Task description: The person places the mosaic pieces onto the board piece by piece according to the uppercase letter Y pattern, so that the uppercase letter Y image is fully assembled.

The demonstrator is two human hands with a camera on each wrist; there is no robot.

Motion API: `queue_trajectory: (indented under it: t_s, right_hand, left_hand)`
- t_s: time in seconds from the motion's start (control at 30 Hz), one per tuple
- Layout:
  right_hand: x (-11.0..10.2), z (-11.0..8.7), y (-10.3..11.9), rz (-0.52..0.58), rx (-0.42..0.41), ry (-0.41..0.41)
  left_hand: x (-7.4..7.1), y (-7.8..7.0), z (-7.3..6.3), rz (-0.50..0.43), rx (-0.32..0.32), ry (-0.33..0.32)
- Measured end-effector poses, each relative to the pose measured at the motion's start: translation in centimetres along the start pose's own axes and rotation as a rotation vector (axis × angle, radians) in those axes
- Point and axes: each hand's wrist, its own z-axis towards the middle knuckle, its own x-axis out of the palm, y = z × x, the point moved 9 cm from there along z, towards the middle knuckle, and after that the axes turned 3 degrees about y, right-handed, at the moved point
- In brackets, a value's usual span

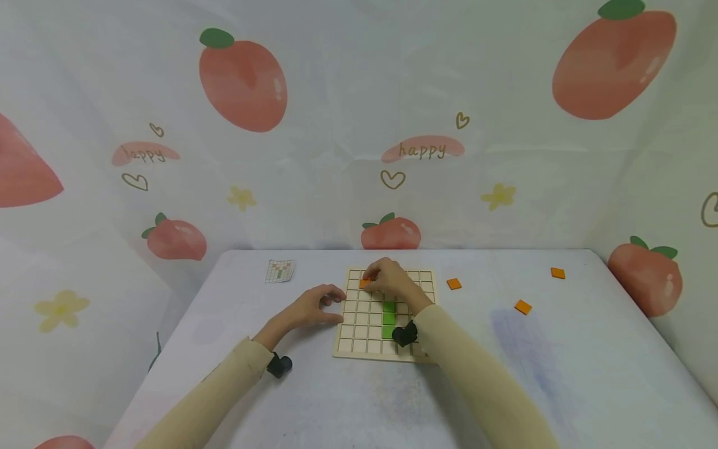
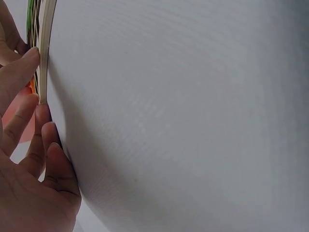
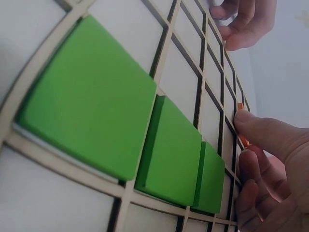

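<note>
A pale wooden grid board (image 1: 348,349) lies flat on the table. Three green square tiles (image 1: 389,318) sit in a column of its cells, large in the right wrist view as green tiles (image 3: 91,101). My right hand (image 1: 392,280) reaches over the board to a cell near its far left corner. There its thumb and fingers pinch an orange square tile (image 1: 364,284), partly hidden behind the thumb in the right wrist view. At the board's left edge, my left hand (image 1: 314,305) rests its thumb and fingertips against the rim, fingers loosely bent.
Three loose orange tiles lie right of the board: one nearby tile (image 1: 454,284), another tile (image 1: 523,307) farther right, and a third tile (image 1: 558,273) toward the far corner. A small paper card (image 1: 280,271) with a coloured grid pattern lies back left. A printed cloth (image 1: 336,125) hangs behind.
</note>
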Motion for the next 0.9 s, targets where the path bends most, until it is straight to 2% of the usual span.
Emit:
queue_trajectory:
  t_s: [0.23, 0.43, 0.67, 0.9]
  right_hand:
    - [0.0, -0.1, -0.3, 0.024, 0.012, 0.013]
    - [-0.7, -0.5, -0.5, 0.063, -0.044, 0.005]
    - [-2.8, -1.8, -1.0, 0.082, -0.156, 0.0]
    - [-5.0, -3.8, -3.0, 0.079, -0.174, 0.006]
  left_hand:
    - [0.0, 0.0, 0.0, 0.002, 0.0, -0.003]
    - [0.1, 0.1, 0.0, 0.002, 0.0, -0.005]
    - [0.1, 0.2, 0.0, 0.013, -0.002, -0.014]
    - [0.1, 0.3, -0.1, 0.008, 0.001, -0.021]
